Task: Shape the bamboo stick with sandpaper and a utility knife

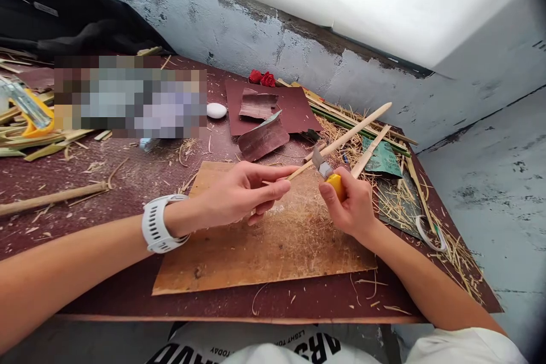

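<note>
My left hand (251, 190), with a white watch band (164, 224) on its wrist, pinches the near end of a long pale wooden stick (358, 128). The stick slants up and away to the right. In my right hand (352, 205) is a yellow utility knife (335, 185), its metal blade (318, 160) pointing up and lying against or just beside the stick. Below both hands lies a flat brown wooden board (264, 261). Just beyond my right hand a second pale strip (370, 152) rests at a slant.
Sandpaper pieces (263, 137) lie behind the board, near a white egg-shaped object (216, 111) and red flowers (262, 77). Shavings (396, 210), green sandpaper (381, 156) and a tape ring (430, 234) are on the right. Another stick (55, 198) and a yellow-handled cutter (36, 114) lie left.
</note>
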Available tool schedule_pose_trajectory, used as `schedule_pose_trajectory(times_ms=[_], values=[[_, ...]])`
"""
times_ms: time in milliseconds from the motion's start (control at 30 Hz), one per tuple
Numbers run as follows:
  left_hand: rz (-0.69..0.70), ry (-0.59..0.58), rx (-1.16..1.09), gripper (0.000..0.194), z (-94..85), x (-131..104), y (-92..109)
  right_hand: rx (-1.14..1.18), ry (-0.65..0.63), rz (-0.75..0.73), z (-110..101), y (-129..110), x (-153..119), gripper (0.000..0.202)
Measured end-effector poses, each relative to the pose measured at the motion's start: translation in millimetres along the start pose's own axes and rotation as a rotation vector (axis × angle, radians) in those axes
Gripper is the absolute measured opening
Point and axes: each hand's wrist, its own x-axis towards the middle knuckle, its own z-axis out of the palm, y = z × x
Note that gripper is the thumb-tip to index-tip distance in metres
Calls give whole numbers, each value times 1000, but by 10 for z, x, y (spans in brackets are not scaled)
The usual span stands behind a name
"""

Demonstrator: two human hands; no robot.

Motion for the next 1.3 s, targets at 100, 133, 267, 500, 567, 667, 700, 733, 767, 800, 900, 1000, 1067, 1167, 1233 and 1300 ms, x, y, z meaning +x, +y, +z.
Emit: schedule_pose_trajectory(times_ms=[100,133,267,500,567,667,700,733,767,800,900,1000,1067,1167,1233,1300], values=[[-20,9,-20,61,14,-3,-4,25,-3,20,0,-25,9,38],[-23,8,-25,62,18,-5,-11,24,6,29,3,-31,12,40],[6,13,-23,56,53,-19,-44,10,32,71,21,-55,27,50],[42,128,60,56,189,-60,-33,-215,66,33,-22,-16,114,55],[3,138,5,56,220,-71,-13,-329,101,-21,-49,70,151,56],[-75,125,-75,56,227,-66,18,-489,140,-95,-51,211,187,58],[-97,119,-87,56,218,-57,30,-531,147,-113,-39,246,191,59],[-120,112,-87,55,203,-45,42,-563,151,-127,-22,273,193,59],[-143,102,-73,55,185,-30,56,-585,152,-140,-3,293,195,60],[-162,94,-46,54,163,-15,71,-602,149,-147,15,309,198,60],[-146,109,175,53,94,8,125,-624,110,-145,-3,405,233,63],[86,282,617,47,46,-30,203,-612,136,3,-200,646,304,63],[194,390,806,45,41,-73,259,-603,286,144,-383,819,341,64],[161,371,820,48,68,-97,293,-531,348,205,-508,875,332,63],[155,323,816,46,88,-77,257,-417,239,158,-426,738,285,61],[188,283,843,42,94,-49,189,-340,162,115,-267,534,230,60]])
